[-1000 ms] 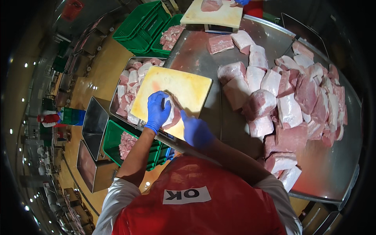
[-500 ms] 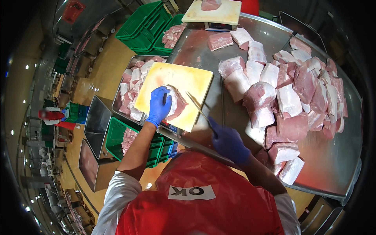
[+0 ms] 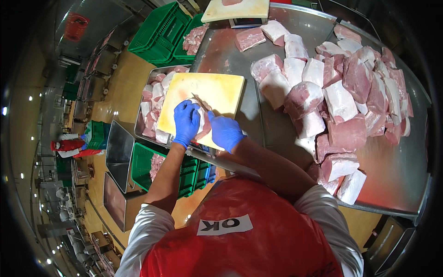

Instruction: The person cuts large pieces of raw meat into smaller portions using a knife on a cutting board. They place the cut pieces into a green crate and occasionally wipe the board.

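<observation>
**Trimming a pork piece on the cutting board, mid-cut**

Steel worktop (image 3: 397,184) fills the right side, carrying a big heap of raw pork chunks (image 3: 341,97), pink with white fat, packed touching one another. At its left edge lies the yellow cutting board (image 3: 221,90). Just left of the board a metal tray (image 3: 145,122) holds cut meat pieces. Green crates (image 3: 159,32) stand on the floor further back, and another green crate (image 3: 140,164) sits below the tray. A second pale board (image 3: 240,9) rests at the far end of the worktop.

The thing in hand: one pork piece (image 3: 202,121) lying on the near part of the board, between both blue-gloved hands. Left hand (image 3: 186,122) is flat on it, fingers spread, pressing down; no closed grip. Right hand (image 3: 226,131) has its grip closed round a knife handle; the knife (image 3: 199,100) blade runs from the hand away across the meat, tip out on the bare board.

Judged step: slicing or trimming, blade engaged. Next move calls for a steady draw of the blade with the left fingers kept off the cutting line and the piece pinned so it cannot slide on the wet board.
</observation>
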The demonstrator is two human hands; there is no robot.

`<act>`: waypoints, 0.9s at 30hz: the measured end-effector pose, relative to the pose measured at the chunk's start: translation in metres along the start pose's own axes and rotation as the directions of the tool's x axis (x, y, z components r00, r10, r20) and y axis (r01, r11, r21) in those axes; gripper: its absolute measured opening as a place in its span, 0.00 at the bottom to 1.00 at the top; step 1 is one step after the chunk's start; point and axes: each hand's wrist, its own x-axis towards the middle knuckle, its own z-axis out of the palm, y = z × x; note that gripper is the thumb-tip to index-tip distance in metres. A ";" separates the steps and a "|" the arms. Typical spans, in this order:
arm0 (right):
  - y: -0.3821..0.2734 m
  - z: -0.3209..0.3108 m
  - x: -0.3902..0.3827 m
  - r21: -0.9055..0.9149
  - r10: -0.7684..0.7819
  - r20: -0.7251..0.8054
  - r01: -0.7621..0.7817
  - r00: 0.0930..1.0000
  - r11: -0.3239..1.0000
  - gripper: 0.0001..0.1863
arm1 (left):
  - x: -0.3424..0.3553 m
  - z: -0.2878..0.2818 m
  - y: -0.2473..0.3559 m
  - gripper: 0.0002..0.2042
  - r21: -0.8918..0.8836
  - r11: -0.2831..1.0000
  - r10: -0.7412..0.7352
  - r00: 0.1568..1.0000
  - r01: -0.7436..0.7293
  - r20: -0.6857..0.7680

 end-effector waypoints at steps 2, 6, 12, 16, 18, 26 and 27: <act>-0.005 -0.001 -0.029 -0.023 -0.012 -0.040 0.011 0.999 1.000 0.25 | -0.004 -0.001 0.005 0.10 0.030 0.998 -0.047 0.999 0.047 -0.014; -0.015 -0.017 -0.059 -0.022 0.005 -0.007 -0.005 1.000 1.000 0.29 | -0.005 0.003 0.004 0.09 0.005 0.996 -0.086 0.996 0.086 -0.013; 0.003 -0.056 -0.109 0.083 0.190 0.339 -0.231 0.921 0.969 0.35 | -0.006 0.004 -0.004 0.08 -0.030 0.996 -0.091 0.994 0.090 -0.054; 0.005 -0.108 -0.157 0.208 0.217 0.323 -0.292 0.921 0.933 0.34 | 0.000 -0.003 -0.003 0.09 0.010 0.990 -0.144 0.989 0.144 0.027; 0.016 -0.118 -0.166 0.363 0.263 0.301 -0.365 0.917 0.857 0.32 | 0.027 -0.010 0.014 0.13 0.061 0.992 -0.121 0.981 0.113 0.151; 0.041 -0.125 -0.179 0.482 0.368 -0.072 -0.291 0.927 0.826 0.29 | 0.114 0.012 0.024 0.26 0.371 0.924 -0.282 0.490 -0.093 0.825; 0.042 -0.125 -0.183 0.487 0.382 -0.101 -0.289 0.919 0.824 0.29 | 0.120 0.016 0.023 0.23 0.365 0.921 -0.281 0.418 -0.137 0.864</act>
